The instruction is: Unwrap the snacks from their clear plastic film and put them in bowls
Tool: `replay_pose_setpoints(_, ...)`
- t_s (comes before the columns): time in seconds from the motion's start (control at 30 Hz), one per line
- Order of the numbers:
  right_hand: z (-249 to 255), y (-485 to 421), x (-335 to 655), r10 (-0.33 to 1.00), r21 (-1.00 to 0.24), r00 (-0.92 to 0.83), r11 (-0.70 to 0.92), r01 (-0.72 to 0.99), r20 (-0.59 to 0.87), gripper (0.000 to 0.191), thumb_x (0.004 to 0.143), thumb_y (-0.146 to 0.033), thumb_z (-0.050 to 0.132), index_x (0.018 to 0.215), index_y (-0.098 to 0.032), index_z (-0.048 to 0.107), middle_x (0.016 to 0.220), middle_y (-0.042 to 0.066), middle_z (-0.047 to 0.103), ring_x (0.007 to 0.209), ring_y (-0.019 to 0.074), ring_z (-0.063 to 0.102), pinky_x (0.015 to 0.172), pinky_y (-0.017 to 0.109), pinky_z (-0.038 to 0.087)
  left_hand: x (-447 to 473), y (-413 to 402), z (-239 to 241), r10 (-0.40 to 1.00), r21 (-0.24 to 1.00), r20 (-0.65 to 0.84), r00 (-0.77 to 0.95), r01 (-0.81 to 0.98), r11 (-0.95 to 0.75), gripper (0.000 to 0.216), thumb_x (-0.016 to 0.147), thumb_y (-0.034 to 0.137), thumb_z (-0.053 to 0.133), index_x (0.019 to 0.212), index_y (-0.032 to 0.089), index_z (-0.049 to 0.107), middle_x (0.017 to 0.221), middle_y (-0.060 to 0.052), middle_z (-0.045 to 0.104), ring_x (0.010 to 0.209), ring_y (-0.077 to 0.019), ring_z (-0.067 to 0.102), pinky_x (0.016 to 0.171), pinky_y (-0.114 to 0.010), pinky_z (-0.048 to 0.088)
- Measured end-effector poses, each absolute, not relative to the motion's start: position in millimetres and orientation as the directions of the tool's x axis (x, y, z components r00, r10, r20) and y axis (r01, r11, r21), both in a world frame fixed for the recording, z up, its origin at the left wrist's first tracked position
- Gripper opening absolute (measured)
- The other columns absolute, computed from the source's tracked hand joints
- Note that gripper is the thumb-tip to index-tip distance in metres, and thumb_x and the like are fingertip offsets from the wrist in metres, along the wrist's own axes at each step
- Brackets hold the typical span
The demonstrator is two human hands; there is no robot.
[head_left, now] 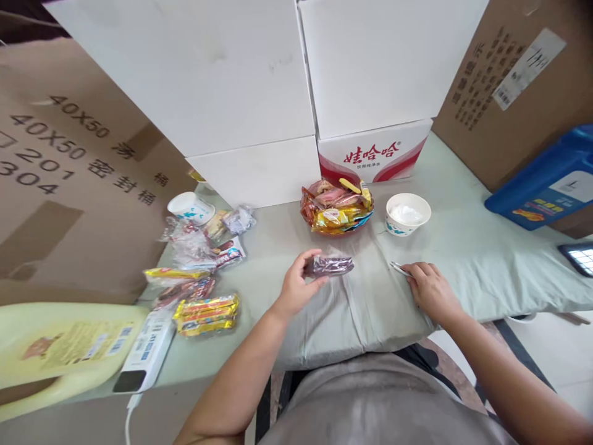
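Observation:
My left hand (299,285) is closed around one end of a small dark purple snack packet (330,266), held just above the pale green cloth (361,309). My right hand (428,287) rests on the cloth to the right, fingers curled over a thin silvery metal tool (398,267) whose tip pokes out to the left. Behind the hands stands a bowl (337,207) heaped with wrapped snacks. To its right is a white paper cup (407,214) with something white inside.
Loose snack packets (206,307) and clear wrappers (189,244) lie at the left, beside an overturned paper cup (191,207), a white power bank (146,352) and a yellow jug (60,349). White cartons (259,86) and brown boxes wall the back. A blue box (551,179) and a phone (579,256) sit right.

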State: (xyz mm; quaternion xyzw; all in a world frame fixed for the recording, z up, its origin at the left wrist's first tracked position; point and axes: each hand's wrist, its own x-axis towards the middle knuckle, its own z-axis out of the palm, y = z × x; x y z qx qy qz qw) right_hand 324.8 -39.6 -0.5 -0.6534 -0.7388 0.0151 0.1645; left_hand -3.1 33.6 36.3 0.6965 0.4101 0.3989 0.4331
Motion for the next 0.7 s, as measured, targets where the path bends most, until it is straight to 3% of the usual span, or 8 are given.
replay_pose_setpoints(0.07,0.4,-39.5,324.8,0.972,-0.251,-0.082,0.138,0.958,0.221,0.028,0.093,-0.020,0.041,0.109,-0.017,0.064,0.100,0.012,0.065,0.092,0.0260,0.056,0.087,0.040,0.047,0.9,26.4,26.4,0.807,0.860,0.320,0.496,0.204,-0.467,0.039,0.078,0.011,0.064,0.114,0.024,0.059,0.122,-0.008,0.063,0.125,-0.0257,0.051,0.104,-0.046,0.042)
replay_pose_setpoints(0.13,3.2,-40.1,323.8,0.970,-0.282,-0.085,0.149,0.948,0.226,0.028,0.093,-0.020,0.041,0.110,-0.018,0.063,0.099,0.011,0.065,0.093,0.0256,0.058,0.088,0.040,0.048,0.7,20.9,12.9,0.712,0.758,0.338,0.615,0.270,-0.593,0.040,0.075,0.000,0.055,0.103,0.025,0.067,0.128,-0.006,0.059,0.136,-0.0277,0.039,0.111,-0.053,0.034)
replay_pose_setpoints(0.2,9.0,-40.9,318.9,0.968,-0.336,-0.089,0.166,0.927,0.234,0.029,0.094,-0.020,0.038,0.113,-0.020,0.061,0.102,0.010,0.063,0.094,0.0241,0.060,0.086,0.038,0.050,-2.4,18.2,0.1,0.716,0.678,0.346,0.606,0.366,-0.637,0.046,0.071,-0.005,0.048,0.096,0.027,0.071,0.137,-0.004,0.051,0.139,-0.0276,0.033,0.112,-0.054,0.032)
replay_pose_setpoints(0.27,17.7,-40.8,307.4,0.966,-0.393,-0.107,0.195,0.898,0.236,0.031,0.096,-0.020,0.036,0.118,-0.021,0.058,0.108,0.010,0.061,0.096,0.0219,0.062,0.083,0.035,0.051,-5.8,18.3,-8.5,0.766,0.671,0.389,0.512,0.412,-0.616,0.047,0.070,-0.006,0.044,0.091,0.025,0.072,0.139,-0.005,0.046,0.133,-0.0250,0.040,0.109,-0.049,0.039)
replay_pose_setpoints(0.37,32.2,-36.5,277.9,0.946,-0.421,-0.229,0.309,0.853,0.230,0.035,0.096,-0.017,0.036,0.126,-0.022,0.054,0.115,0.009,0.060,0.099,0.0196,0.062,0.082,0.032,0.052,-7.9,21.2,-12.0,0.812,0.737,0.416,0.410,0.370,-0.565,0.039,0.074,-0.005,0.040,0.085,0.020,0.069,0.126,-0.008,0.054,0.112,-0.0180,0.058,0.094,-0.037,0.051)
replay_pose_setpoints(0.47,42.5,-27.9,242.9,0.891,-0.349,-0.417,0.454,0.820,0.181,0.039,0.093,-0.010,0.039,0.128,-0.020,0.055,0.114,0.009,0.060,0.098,0.0194,0.061,0.084,0.031,0.050,-7.5,21.9,-9.3,0.822,0.773,0.410,0.394,0.328,-0.543,0.030,0.082,0.000,0.041,0.085,0.019,0.064,0.109,-0.007,0.063,0.101,-0.0162,0.063,0.088,-0.034,0.052)
replay_pose_setpoints(0.6,50.0,-19.4,214.7,0.839,-0.233,-0.541,0.540,0.809,0.067,0.041,0.087,-0.006,0.045,0.124,-0.019,0.059,0.106,0.010,0.061,0.096,0.0219,0.059,0.083,0.033,0.049,-8.5,18.9,-5.3,0.834,0.807,0.376,0.403,0.300,-0.508,0.011,0.089,0.020,0.056,0.099,0.020,0.060,0.104,-0.007,0.066,0.098,-0.0180,0.063,0.087,-0.034,0.052)
replay_pose_setpoints(0.7,55.3,-19.6,221.8,0.848,-0.204,-0.529,0.522,0.828,0.020,0.040,0.087,-0.007,0.046,0.122,-0.020,0.060,0.103,0.009,0.061,0.093,0.0214,0.059,0.080,0.032,0.048,-9.2,17.9,-3.5,0.816,0.761,0.341,0.467,0.372,-0.531,0.042,0.079,0.037,0.074,0.115,0.021,0.059,0.108,-0.008,0.064,0.101,-0.0218,0.060,0.089,-0.038,0.051)
